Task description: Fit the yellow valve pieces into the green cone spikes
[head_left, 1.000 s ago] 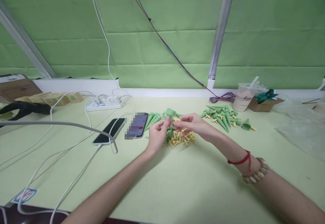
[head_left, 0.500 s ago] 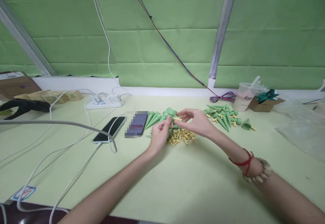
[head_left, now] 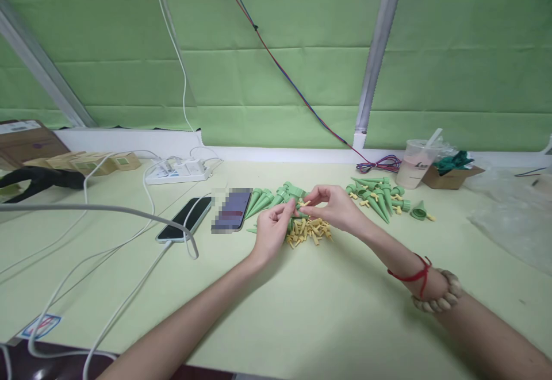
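Note:
My left hand (head_left: 272, 229) is closed on a green plastic spike (head_left: 298, 210), mostly hidden by the fingers. Thumb and forefinger of my right hand (head_left: 335, 208) pinch a small yellow nozzle-like piece (head_left: 305, 203) against the held spike; whether it sits inside the spike I cannot tell. Just below the hands lies a heap of loose yellow pieces (head_left: 311, 231). Behind my left hand is a group of green cone-shaped spikes (head_left: 261, 200). Further right, a second group of green spikes (head_left: 381, 197) has yellow pieces on several of them, and one spike (head_left: 418, 211) lies apart.
Two phones, one dark (head_left: 185, 219) and one with a lit screen (head_left: 233, 210), lie left of the hands among white cables. A power strip (head_left: 179, 174) stands behind them. At the back right are a plastic cup (head_left: 414, 164), a small carton (head_left: 452, 177) and clear plastic bags (head_left: 513, 213).
My right fingertips have drawn closer together around the yellow piece, which now shows less. Both hands otherwise stay in nearly the same place.

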`<state>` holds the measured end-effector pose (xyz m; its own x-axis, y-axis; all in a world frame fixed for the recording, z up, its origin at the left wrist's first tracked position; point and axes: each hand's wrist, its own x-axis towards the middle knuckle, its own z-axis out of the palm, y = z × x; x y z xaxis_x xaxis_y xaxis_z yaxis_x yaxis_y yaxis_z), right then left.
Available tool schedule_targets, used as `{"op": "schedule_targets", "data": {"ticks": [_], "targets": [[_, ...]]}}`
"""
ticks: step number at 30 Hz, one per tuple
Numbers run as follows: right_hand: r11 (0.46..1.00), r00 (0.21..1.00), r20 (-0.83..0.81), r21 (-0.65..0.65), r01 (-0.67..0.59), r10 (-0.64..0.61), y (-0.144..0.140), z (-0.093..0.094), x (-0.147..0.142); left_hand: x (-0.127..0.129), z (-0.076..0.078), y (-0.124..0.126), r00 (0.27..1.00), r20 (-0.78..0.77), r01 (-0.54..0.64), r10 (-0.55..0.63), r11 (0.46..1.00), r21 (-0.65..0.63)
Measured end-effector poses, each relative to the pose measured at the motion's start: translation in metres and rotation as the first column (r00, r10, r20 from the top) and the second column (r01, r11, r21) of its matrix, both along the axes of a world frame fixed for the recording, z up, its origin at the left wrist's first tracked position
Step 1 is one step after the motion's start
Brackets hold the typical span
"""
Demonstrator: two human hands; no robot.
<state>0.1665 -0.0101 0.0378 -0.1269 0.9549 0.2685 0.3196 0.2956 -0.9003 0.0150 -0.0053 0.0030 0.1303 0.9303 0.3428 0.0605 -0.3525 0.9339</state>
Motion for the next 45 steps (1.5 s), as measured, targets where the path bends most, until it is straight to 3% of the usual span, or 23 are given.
{"op": "schedule_targets", "data": {"ticks": [3,6,12,19,21,25,28,31,34,36,38,41,43,45], "targets": [[0.959,0.976,0.186,0.278,0.055,-0.11,-0.002,-0.001,-0.001,0.001,0.001,-0.001,1.0,-0.001,0.001,-0.001,1.0,-0.012],[0.896,0.948,0.272,0.443,0.031,-0.167,-0.004,-0.003,-0.002,0.0,0.001,-0.001,1.0,0.013,0.006,-0.005,1.0,-0.024],[0.847,0.9,0.369,0.531,-0.001,-0.23,-0.005,-0.006,-0.003,-0.001,0.004,-0.001,1.0,0.007,-0.001,0.001,1.0,-0.028],[0.776,0.768,0.513,0.629,-0.034,-0.383,-0.012,-0.003,-0.008,0.002,0.003,-0.001,0.995,0.078,0.063,-0.054,0.992,-0.111],[0.815,0.799,0.498,0.579,-0.017,-0.337,-0.012,-0.001,-0.007,0.003,0.003,-0.001,0.993,0.108,0.069,-0.056,0.99,-0.122],[0.929,0.927,0.307,0.356,0.097,-0.214,-0.008,0.002,-0.005,0.001,0.002,0.001,0.988,0.157,0.029,-0.011,0.993,-0.117],[0.973,0.96,0.238,0.209,0.095,-0.145,-0.004,0.001,-0.004,0.001,0.0,0.003,0.989,0.145,0.014,0.002,0.994,-0.109],[0.979,0.943,0.301,0.185,0.088,-0.141,-0.001,0.002,-0.002,0.001,-0.003,0.007,0.99,0.136,-0.015,0.029,0.994,-0.108],[0.976,0.864,0.471,0.198,0.094,-0.179,-0.002,0.007,0.007,-0.001,-0.005,0.012,0.982,0.179,-0.047,0.065,0.994,-0.102],[0.996,0.816,0.576,0.094,-0.005,-0.051,-0.005,0.009,0.013,-0.001,-0.005,0.013,0.976,0.21,-0.042,0.062,0.995,-0.096],[0.976,0.769,0.602,-0.105,-0.189,0.214,-0.011,0.01,0.016,-0.001,-0.004,0.012,0.973,0.227,-0.016,0.038,0.995,-0.1],[0.851,0.667,0.531,-0.366,-0.377,0.523,-0.024,0.005,0.007,0.0,-0.003,0.006,0.973,0.23,0.046,-0.017,0.992,-0.118],[0.805,0.609,0.53,-0.444,-0.394,0.59,-0.034,0.0,-0.004,0.001,-0.003,0.002,0.975,0.218,0.069,-0.04,0.99,-0.124],[0.806,0.556,0.585,-0.45,-0.384,0.591,-0.039,-0.004,-0.014,0.002,-0.003,0.001,0.979,0.204,0.055,-0.031,0.992,-0.114]]}}
